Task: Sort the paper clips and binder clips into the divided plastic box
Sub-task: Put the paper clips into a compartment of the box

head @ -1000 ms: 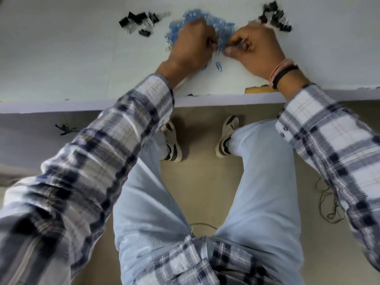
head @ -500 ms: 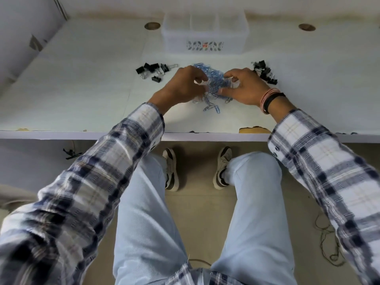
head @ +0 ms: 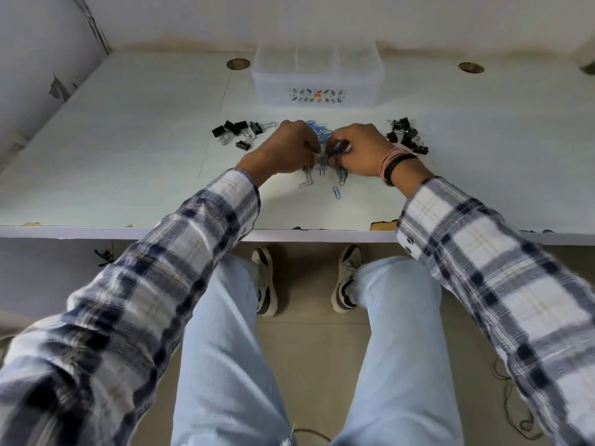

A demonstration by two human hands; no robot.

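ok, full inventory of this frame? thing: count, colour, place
divided plastic box: one, clear white, far centre of table
table: one, white
paper clips: pile, blue, between the hands; a few loose nearer, one apart
binder clips, left group: several, black
binder clips, right group: several, black
left hand: curled on the paper clips
right hand: curled on the paper clips, bands on the wrist

open desk strip point(head: 322, 115) before divided plastic box point(head: 317, 80), binder clip piles point(head: 240, 132) point(head: 406, 136) flanking
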